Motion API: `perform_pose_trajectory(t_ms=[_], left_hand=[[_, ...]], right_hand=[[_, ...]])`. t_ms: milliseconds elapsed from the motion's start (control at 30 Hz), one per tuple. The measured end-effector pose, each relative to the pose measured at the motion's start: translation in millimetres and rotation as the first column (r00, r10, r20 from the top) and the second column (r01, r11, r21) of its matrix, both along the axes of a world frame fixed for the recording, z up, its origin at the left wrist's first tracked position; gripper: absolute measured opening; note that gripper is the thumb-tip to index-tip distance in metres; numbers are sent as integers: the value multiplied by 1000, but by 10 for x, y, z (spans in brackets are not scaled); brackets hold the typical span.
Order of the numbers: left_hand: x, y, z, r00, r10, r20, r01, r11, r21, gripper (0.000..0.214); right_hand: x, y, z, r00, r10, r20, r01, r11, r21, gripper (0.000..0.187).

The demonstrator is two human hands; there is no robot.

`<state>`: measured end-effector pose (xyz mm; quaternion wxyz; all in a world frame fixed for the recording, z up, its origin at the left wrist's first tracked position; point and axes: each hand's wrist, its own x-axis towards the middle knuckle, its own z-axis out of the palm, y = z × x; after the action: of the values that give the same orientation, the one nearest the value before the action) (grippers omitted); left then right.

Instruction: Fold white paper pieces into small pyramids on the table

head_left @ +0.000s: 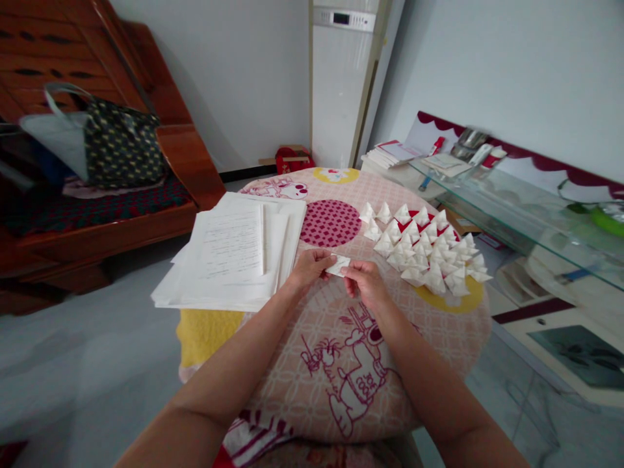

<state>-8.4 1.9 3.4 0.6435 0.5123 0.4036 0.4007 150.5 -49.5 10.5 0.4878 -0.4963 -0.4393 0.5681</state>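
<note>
A small folded piece of white paper point(338, 264) is held between my two hands above the middle of the round table. My left hand point(312, 267) pinches its left edge, and my right hand point(363, 279) grips its right side between thumb and fingers. To the right stand several folded paper shapes point(433, 250) with pointed tops, set close together in rows. On the left lies a stack of white paper sheets point(219, 253), the top one covered with lines of writing. A narrow white strip point(262, 240) rests along that stack.
A patterned pink cloth point(312, 364) covers the table. Beyond its right side is a glass-topped cabinet point(526, 221) with papers and small items. A wooden bench point(180, 162) holding a dark patterned bag point(124, 143) stands at left; a tall white appliance point(338, 84) is behind.
</note>
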Motion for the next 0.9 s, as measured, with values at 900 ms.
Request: perform_pose_trajectory(t_ms=[900], left_hand=[[-18, 15, -36, 998, -55, -34, 56, 997, 49, 46]], right_hand=[[117, 33, -64, 996, 58, 61, -57, 998, -17, 33]])
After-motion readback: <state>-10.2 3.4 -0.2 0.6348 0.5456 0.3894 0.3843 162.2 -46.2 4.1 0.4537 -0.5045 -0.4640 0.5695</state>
